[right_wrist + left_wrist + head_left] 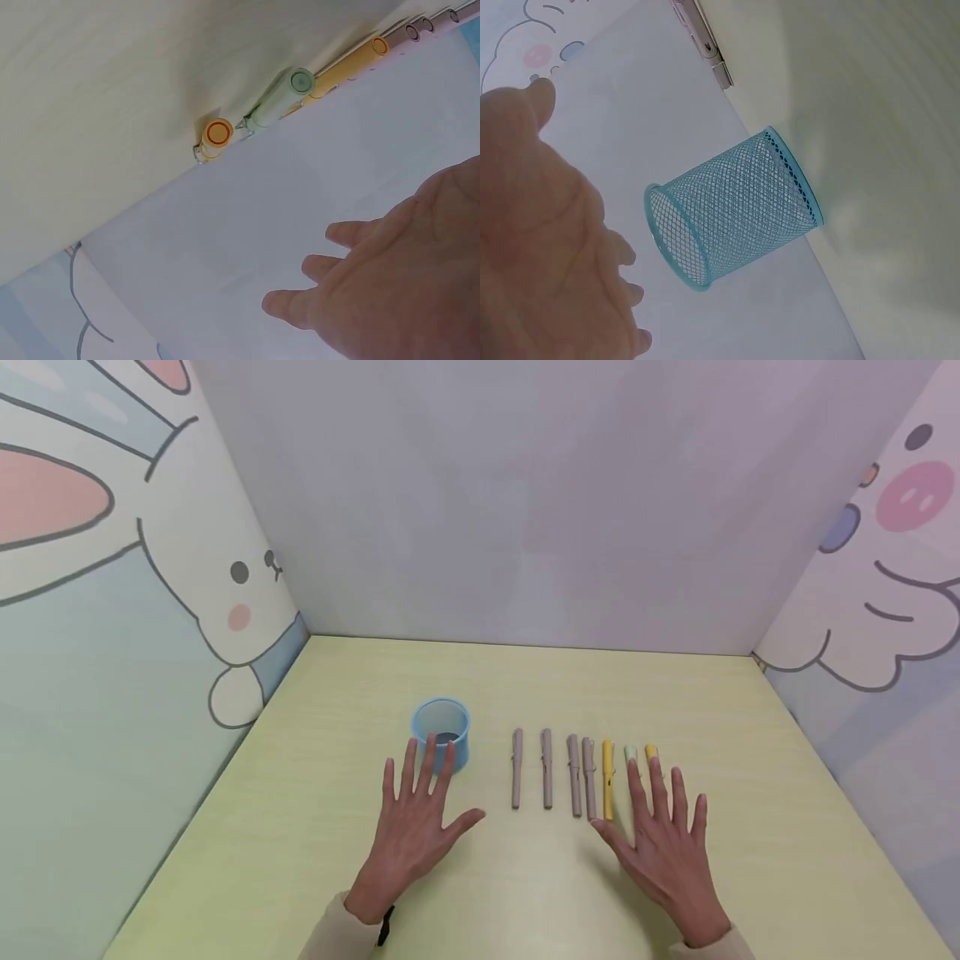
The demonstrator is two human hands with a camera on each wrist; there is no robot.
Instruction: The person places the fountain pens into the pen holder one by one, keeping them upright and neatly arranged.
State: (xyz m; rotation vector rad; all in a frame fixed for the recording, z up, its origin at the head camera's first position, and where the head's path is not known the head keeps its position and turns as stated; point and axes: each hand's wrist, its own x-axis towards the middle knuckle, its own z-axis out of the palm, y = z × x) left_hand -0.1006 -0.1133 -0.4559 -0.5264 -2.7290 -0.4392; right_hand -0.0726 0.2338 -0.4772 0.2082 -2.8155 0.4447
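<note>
My left hand (412, 835) is held over the table with its fingers spread and nothing in its grip. Its fingertips overlap a light blue mesh pen holder (461, 753) in the head view; the left wrist view has the holder (739, 206) upright on the table. To the right lies a row of capped pens: several mauve-grey ones (517, 768), a yellow pen (608, 781), a pale green pen (631, 751) and another yellow pen (651, 749). Spread above the row's right end, my right hand (667, 852) holds nothing and partly hides the last two pens.
The pale wooden table (360, 681) meets a plain light wall (525, 527) at the back. Side walls with cartoon animals, a rabbit (202, 568) on the left and a pink-cheeked figure (885, 585) on the right, enclose it.
</note>
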